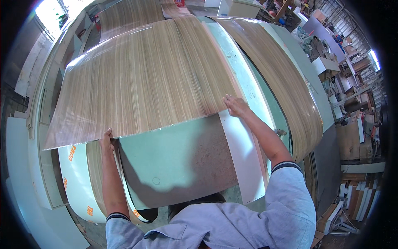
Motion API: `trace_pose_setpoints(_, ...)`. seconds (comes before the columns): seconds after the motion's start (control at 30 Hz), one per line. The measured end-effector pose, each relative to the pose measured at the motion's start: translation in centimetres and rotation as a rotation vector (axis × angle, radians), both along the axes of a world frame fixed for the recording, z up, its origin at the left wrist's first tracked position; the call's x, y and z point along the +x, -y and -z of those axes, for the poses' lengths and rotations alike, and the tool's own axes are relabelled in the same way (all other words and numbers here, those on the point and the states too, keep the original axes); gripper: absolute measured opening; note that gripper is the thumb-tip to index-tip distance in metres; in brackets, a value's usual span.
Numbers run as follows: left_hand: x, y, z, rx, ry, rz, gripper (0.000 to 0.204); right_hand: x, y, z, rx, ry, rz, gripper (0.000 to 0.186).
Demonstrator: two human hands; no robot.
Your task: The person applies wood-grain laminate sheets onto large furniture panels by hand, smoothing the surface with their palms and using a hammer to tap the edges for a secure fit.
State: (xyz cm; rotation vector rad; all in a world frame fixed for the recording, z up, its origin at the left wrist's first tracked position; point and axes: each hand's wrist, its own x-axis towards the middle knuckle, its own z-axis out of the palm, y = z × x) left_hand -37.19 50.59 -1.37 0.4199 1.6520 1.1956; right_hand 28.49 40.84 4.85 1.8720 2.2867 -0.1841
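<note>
A large glossy wood-grain laminate sheet (145, 79) stretches away from me, its near edge raised above the work surface. My left hand (107, 140) is closed on that near edge toward the left, the thumb on top and the other fingers hidden beneath. Close to the sheet's near right corner, my right hand (237, 106) grips the edge with fingertips over the top face. Below the lifted edge lies a pale green board (170, 162), partly in shadow and with a brownish patch on its right side. A white strip (244, 162) runs along that board's right side.
Another wood-grain sheet (277, 66) curves over green panels at the right. White sheeting with orange print (76, 178) lies at the left, beside a long white cabinet (47, 124). Stacked board offcuts (365, 195) and clutter fill the far right. More wood-grain sheet (128, 18) lies at the back.
</note>
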Motion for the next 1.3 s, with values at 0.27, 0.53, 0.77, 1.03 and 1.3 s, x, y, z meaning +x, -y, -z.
trace_pose_setpoints(0.27,1.1,-7.3,2.2,0.042,-0.062,-0.012,0.026,2.0,-5.2,1.1,0.062,0.085,-0.019,0.049)
trace_pose_setpoints(0.53,2.2,-11.5,2.2,0.023,-0.199,0.042,0.032,2.2,-8.9,1.2,0.085,0.093,0.003,0.047)
trace_pose_setpoints(0.77,2.6,-12.2,-0.4,0.046,-0.263,0.066,0.027,1.3,-10.9,1.6,0.151,0.027,-0.005,0.046)
trace_pose_setpoints(1.03,0.0,-14.3,-0.2,0.11,-0.167,0.029,0.025,-0.1,-12.6,1.4,0.099,0.069,0.03,0.042)
trace_pose_setpoints(1.3,2.9,-14.3,-3.9,0.211,-0.151,-0.043,0.016,2.4,-12.2,-1.4,0.332,-0.003,-0.036,0.026)
